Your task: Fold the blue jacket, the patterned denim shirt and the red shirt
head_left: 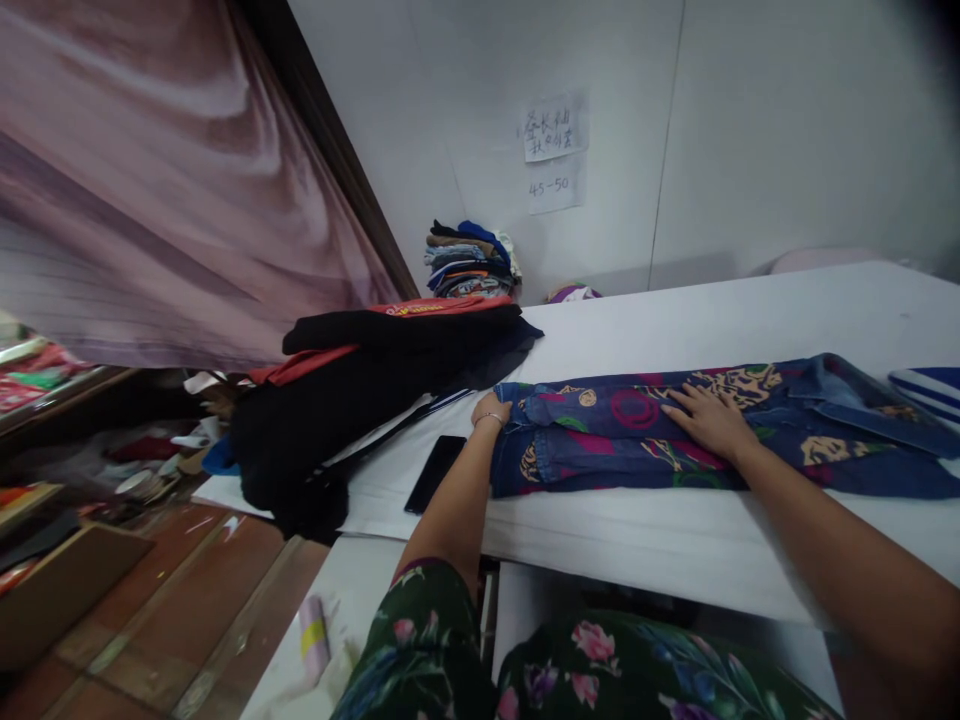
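A blue denim jacket with pink, green and tan patterns lies folded into a long strip, its collar toward the right. At the strip's left end, my left hand has its fingers closed on the edge of the cloth; part of the fingers is hidden. My right hand rests flat on the upper middle of the jacket, fingers spread. A black phone lies on the white table, just left of my left forearm.
Black and red garments lie heaped on the left, hanging over the table edge. Behind them stands a stack of folded clothes by the wall. A blue-and-white striped item is at far right. A pink curtain hangs on the left.
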Tool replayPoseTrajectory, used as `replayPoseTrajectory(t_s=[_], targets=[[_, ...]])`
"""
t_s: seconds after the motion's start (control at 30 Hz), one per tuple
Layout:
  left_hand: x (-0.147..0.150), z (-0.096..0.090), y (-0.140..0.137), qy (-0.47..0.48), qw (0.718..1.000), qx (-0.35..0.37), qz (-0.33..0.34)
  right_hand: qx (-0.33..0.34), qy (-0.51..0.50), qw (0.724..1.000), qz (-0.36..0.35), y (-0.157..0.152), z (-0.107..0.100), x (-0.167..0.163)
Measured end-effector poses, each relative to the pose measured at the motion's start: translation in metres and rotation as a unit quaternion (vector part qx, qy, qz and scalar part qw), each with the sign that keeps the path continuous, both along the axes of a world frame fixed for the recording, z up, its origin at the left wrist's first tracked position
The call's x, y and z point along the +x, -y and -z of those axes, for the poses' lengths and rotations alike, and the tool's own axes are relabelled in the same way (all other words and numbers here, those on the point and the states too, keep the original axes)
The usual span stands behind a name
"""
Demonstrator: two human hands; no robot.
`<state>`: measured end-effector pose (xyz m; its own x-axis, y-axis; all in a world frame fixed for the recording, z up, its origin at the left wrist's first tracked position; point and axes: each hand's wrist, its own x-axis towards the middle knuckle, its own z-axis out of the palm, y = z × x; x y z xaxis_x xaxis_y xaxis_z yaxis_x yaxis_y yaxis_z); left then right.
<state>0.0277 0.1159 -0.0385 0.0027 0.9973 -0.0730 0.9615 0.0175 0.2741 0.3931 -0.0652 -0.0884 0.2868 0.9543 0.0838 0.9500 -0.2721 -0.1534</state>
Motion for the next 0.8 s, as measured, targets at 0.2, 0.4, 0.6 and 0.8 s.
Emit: replayPoseTrajectory(t_s=[0.2, 0.4, 0.6, 0.8], targets=[[-0.011, -0.002, -0.006, -0.011, 1.000, 0.010, -0.020, 0.012, 0.003, 1.000, 0.002, -0.001, 0.005, 0.002], [0.002, -0.004, -0.024, -0.021, 0.998, 0.027, 0.059, 0.016, 0.007, 1.000, 0.001, -0.001, 0.005, 0.001], [0.003, -0.014, -0.046, -0.030, 0.995, -0.007, 0.097, 0.003, 0.006, 1.000, 0.006, -0.001, 0.003, 0.001], [-0.002, -0.015, -0.048, -0.029, 0.998, -0.026, 0.059, 0.003, 0.007, 1.000, -0.004, 0.000, 0.005, 0.003]])
